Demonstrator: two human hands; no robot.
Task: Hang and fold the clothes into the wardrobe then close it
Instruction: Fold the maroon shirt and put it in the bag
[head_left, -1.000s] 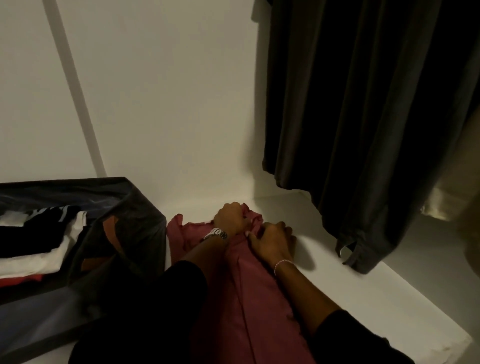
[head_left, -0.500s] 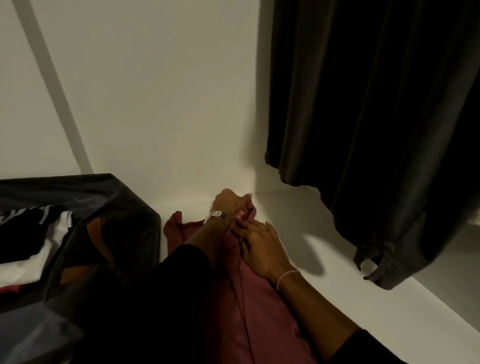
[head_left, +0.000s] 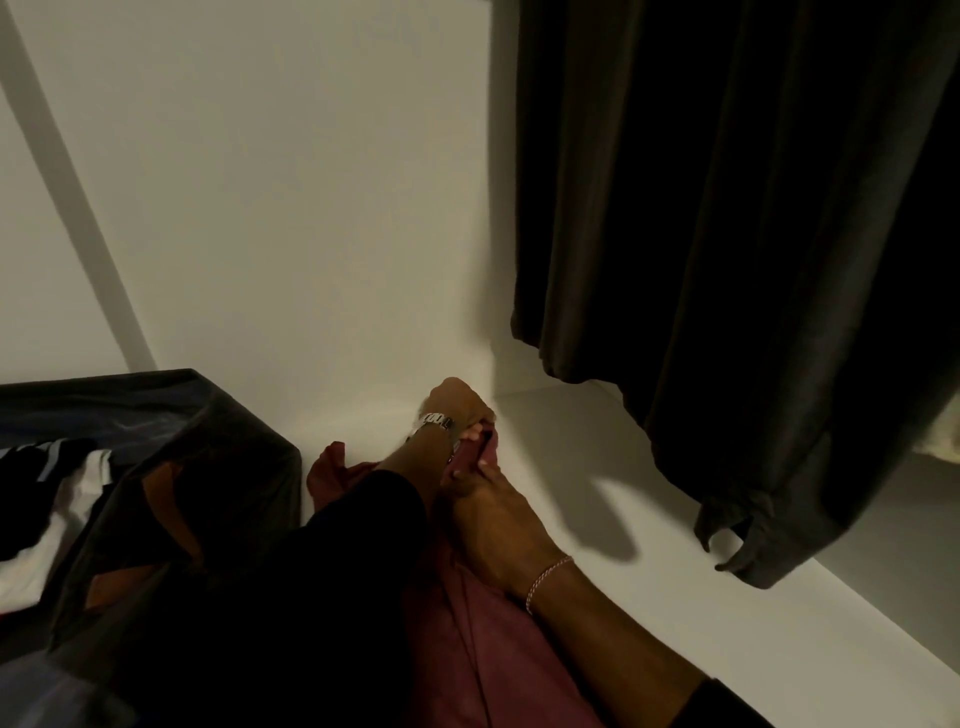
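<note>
— What's different from a second ago?

— My left hand (head_left: 454, 402) has pushed on toward the back corner of the wardrobe shelf (head_left: 649, 597), taking the far end of the maroon garment (head_left: 488, 660) with it. It's curled tight on a bunched bit of that cloth, right where the shelf meets the back wall. My right hand (head_left: 498, 525), which was bunched up beside it a second ago, now lies flatter on the cloth just behind, fingers stretched forward and touching the same fold.

— So where does that leave the fold?

— I'd say the garment is on the shelf but still being tidied: its far end is pinched up, a loose flap (head_left: 332, 470) sticks out on the left, and the rest runs back under my forearms toward the front edge. I can't see how neat the near part is.

— Any room to work?

— Tight on the left: the dark fabric storage box (head_left: 208, 441) stands on the shelf just beside the cloth, folded black and white clothes (head_left: 57, 499) inside it. The back wall is right at my left knuckles. On the right the shelf lies bare out to its front edge, though the hanging dark coat (head_left: 737, 260) droops low there, its cuff (head_left: 743, 545) nearly on the shelf.

— And the door?

— Out of view; closing comes later, I reckon.
</note>
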